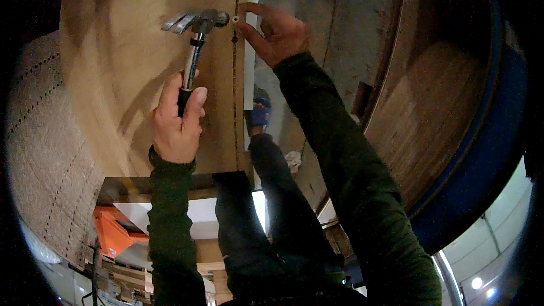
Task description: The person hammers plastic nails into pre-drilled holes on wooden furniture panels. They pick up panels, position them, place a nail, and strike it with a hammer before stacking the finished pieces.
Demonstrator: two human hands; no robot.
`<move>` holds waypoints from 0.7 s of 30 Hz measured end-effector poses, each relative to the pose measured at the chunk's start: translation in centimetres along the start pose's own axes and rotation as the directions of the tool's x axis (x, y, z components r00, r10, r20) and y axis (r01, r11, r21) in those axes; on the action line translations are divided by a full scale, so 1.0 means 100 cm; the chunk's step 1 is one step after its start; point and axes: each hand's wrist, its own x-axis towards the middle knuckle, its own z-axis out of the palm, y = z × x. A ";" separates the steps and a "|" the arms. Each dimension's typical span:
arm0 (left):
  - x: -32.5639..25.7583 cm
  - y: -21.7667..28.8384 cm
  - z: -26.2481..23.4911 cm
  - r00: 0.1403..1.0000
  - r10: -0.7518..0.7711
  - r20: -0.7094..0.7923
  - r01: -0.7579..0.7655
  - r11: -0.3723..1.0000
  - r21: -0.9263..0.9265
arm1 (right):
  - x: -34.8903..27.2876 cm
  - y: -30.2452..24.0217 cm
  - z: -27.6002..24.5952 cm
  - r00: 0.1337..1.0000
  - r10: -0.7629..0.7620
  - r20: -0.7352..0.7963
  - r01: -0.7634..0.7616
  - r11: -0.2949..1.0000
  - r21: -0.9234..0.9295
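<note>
A claw hammer (190,59) with a steel head and black grip is in my left hand (178,119), fingers wrapped round its handle. Its striking face is just left of a small pale round piece (236,19), seemingly with a dark centre, at a narrow dark seam on the wooden panel (170,51). My right hand (283,34) comes in from the other side, thumb and forefinger apart. The thumb tip lies beside the pale piece; whether it touches it I cannot tell. My other right fingers are curled.
A white strip (253,51) runs alongside the seam. My legs (243,232) and a blue shoe (259,114) are below. Perforated board (45,130) stands at left, an orange object (113,232) at lower left, a wood-grain surface (430,119) and a blue curved edge (481,158) at right.
</note>
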 end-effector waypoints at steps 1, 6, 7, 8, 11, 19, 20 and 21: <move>-0.001 0.000 -0.002 0.997 0.073 -0.017 -0.072 0.997 0.038 | -0.006 -0.001 0.000 0.990 0.143 0.008 -0.143 0.986 0.082; 0.002 -0.001 0.008 0.940 0.333 -0.078 -0.304 0.918 0.256 | -0.049 0.020 0.009 0.686 0.712 0.154 -0.571 0.395 0.719; 0.013 -0.016 0.012 0.921 0.388 -0.040 -0.335 0.840 0.426 | -0.064 0.021 0.008 0.586 0.753 0.300 -0.574 0.123 0.810; 0.019 -0.025 0.011 0.902 0.432 0.008 -0.354 0.729 0.586 | -0.077 0.019 0.010 0.490 0.740 0.462 -0.531 -0.167 0.831; 0.016 -0.018 0.011 0.961 0.275 -0.005 -0.244 0.862 0.445 | -0.118 0.014 0.006 0.424 0.653 0.627 -0.589 -0.327 0.739; 0.022 -0.017 0.011 0.941 0.318 0.118 -0.314 0.684 0.658 | -0.136 0.006 0.004 0.393 0.590 0.706 -0.683 -0.327 0.653; 0.021 -0.008 0.016 0.947 0.313 0.070 -0.302 0.796 0.524 | -0.134 0.010 0.000 0.426 0.573 0.700 -0.671 -0.319 0.669; 0.014 -0.004 0.016 0.932 0.361 0.023 -0.328 0.816 0.477 | -0.129 0.007 -0.005 0.434 0.570 0.698 -0.684 -0.295 0.667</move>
